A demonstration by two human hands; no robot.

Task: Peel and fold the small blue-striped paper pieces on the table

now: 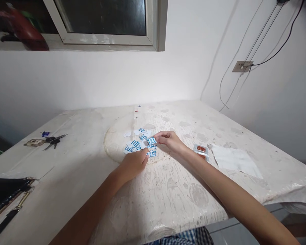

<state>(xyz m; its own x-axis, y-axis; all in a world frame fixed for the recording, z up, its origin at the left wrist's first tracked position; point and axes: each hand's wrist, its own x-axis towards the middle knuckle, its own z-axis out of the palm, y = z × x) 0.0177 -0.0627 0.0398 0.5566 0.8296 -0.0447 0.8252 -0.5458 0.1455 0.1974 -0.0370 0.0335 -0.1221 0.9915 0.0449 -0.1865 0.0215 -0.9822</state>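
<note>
Small white paper pieces with blue outlined letters [135,144] lie in a loose, overlapping pile near the middle of the table. Between its thumb and fingertips, my right hand [169,140] pinches one white paper piece with blue print [152,140], tilted just above the others. My left hand [134,164] is at the near side of the pile, fingers curled and thumb pointing toward the pieces. Whatever its fingertips may hold is hidden. Behind the pile lie a few blank-looking white pieces [127,134].
A small packet with reddish contents [201,148] and a white sheet [236,160] lie right of my right forearm. Keys [53,140] with a tag and a small blue item [45,134] are at left. A black pouch [9,194] sits at the near left edge. A wall stands behind the table [91,194].
</note>
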